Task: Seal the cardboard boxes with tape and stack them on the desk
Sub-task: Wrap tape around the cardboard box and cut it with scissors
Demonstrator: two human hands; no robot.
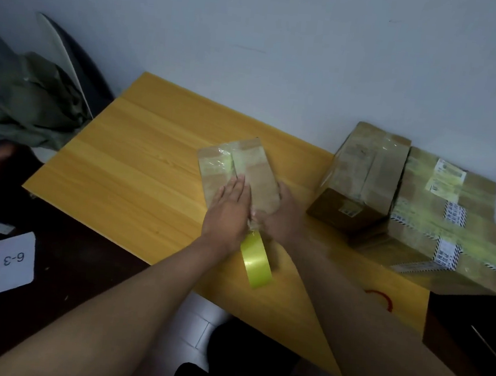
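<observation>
A small cardboard box [236, 165] lies in the middle of the wooden desk [128, 161], with glossy tape running along its top. My left hand [229, 210] lies flat on the near left part of the box, fingers straight. My right hand [283, 215] holds the box's near right edge, its fingers hidden behind the box. A roll of yellow-green tape [256, 263] stands on edge on the desk just below the two hands, a strip leading up toward the box.
Two taped cardboard boxes stand at the desk's right end, a narrower one [363, 174] and a larger one with labels [449, 225]. A red ring [384, 298] peeks out beside my right forearm. Green cloth [36, 107] lies on a chair at left. A "6-3" card [13, 262] lies on the dark surface.
</observation>
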